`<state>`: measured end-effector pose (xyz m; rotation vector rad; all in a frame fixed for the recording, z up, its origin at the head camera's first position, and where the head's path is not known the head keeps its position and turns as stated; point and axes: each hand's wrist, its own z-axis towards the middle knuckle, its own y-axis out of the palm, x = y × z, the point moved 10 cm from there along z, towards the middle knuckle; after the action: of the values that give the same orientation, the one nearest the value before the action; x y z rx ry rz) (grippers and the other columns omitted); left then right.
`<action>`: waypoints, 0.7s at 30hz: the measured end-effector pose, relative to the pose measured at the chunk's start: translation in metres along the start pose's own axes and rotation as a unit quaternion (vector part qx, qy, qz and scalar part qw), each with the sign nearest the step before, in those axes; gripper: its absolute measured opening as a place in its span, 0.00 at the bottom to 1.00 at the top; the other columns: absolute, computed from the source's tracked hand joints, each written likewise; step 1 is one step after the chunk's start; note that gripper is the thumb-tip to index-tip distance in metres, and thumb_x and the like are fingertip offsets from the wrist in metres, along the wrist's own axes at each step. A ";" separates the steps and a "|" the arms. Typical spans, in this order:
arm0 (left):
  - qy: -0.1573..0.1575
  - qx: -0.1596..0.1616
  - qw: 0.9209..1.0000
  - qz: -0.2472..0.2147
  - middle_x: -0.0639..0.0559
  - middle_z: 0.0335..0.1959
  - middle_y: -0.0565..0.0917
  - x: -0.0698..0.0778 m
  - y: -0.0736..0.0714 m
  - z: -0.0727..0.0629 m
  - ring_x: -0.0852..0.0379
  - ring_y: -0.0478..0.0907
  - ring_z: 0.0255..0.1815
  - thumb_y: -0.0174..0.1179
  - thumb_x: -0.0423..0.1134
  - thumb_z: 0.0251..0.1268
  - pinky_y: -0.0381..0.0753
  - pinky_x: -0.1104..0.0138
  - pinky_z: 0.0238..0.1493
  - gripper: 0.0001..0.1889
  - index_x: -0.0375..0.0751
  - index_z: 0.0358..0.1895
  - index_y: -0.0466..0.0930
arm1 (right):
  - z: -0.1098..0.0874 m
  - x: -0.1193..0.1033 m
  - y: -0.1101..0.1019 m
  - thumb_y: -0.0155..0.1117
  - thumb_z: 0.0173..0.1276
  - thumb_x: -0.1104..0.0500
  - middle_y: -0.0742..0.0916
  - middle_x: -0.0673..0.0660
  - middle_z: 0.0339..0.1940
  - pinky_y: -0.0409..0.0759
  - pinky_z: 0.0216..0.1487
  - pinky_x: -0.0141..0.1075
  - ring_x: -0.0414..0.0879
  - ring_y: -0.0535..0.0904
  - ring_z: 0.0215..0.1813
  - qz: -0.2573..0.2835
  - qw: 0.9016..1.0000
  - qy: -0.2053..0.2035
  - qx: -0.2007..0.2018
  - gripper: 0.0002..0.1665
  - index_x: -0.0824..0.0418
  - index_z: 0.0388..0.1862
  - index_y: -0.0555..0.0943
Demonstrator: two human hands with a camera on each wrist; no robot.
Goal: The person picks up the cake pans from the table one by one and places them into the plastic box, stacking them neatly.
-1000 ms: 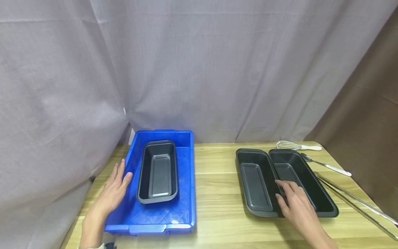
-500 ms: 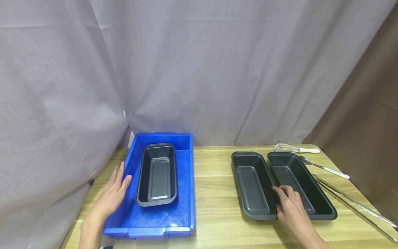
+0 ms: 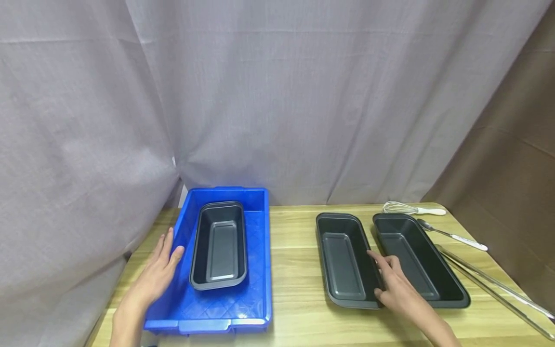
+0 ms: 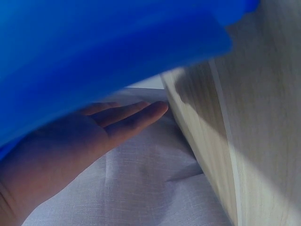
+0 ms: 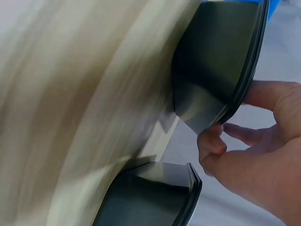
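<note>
In the head view, my right hand [image 3: 401, 289] holds the right-hand rim of a dark loaf pan [image 3: 342, 265] on the table. The right wrist view shows its fingers curled at that loaf pan's rim [image 5: 244, 89]. A second dark loaf pan [image 3: 407, 265] lies just to the right, with a gap between the two. My left hand [image 3: 149, 274] rests with straight fingers along the left outer wall of a blue bin [image 3: 257, 289]; the left wrist view shows this hand [image 4: 94, 136] partly hidden by the bin. Inside the bin sits another loaf pan [image 3: 223, 250].
A whisk [image 3: 412, 208] and a long-handled spoon [image 3: 451, 234] lie at the back right. Long metal tongs [image 3: 490, 279] run along the table's right side. Grey curtain [image 3: 277, 106] hangs behind, and a brown cloth [image 3: 511, 183] borders the right.
The left one of the two loaf pans on the table has slid left with my right hand, opening a gap from its neighbour. My left hand has stayed at the bin.
</note>
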<state>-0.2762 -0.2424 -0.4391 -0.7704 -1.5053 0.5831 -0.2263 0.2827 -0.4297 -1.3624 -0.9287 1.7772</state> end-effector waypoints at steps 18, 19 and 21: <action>-0.001 0.002 1.000 -0.015 0.21 0.89 0.35 -0.002 0.003 -0.001 0.19 0.36 0.88 0.33 0.57 0.94 0.43 0.27 0.84 0.40 0.38 0.91 0.30 | -0.005 0.017 0.019 0.79 0.62 0.72 0.70 0.81 0.79 0.75 0.64 0.78 0.85 0.67 0.76 0.111 0.993 0.006 -0.040 0.53 0.69 0.82 0.63; -0.002 0.001 1.000 -0.016 0.22 0.89 0.35 -0.002 0.003 -0.001 0.19 0.36 0.88 0.33 0.58 0.94 0.43 0.27 0.84 0.40 0.39 0.91 0.29 | -0.007 0.018 0.019 0.78 0.65 0.70 0.68 0.81 0.81 0.75 0.63 0.80 0.86 0.65 0.77 0.121 0.992 0.005 -0.039 0.52 0.67 0.83 0.62; -0.002 0.002 1.000 -0.015 0.23 0.89 0.35 -0.001 0.002 -0.002 0.19 0.36 0.89 0.33 0.59 0.94 0.42 0.27 0.84 0.41 0.40 0.91 0.29 | -0.011 0.020 0.021 0.75 0.72 0.67 0.64 0.82 0.84 0.74 0.61 0.82 0.89 0.61 0.78 0.149 0.988 0.002 -0.046 0.50 0.65 0.86 0.59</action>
<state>-0.2744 -0.2421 -0.4410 -0.7420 -1.5156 0.5647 -0.2214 0.2911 -0.4591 -1.6333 -0.8472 1.9700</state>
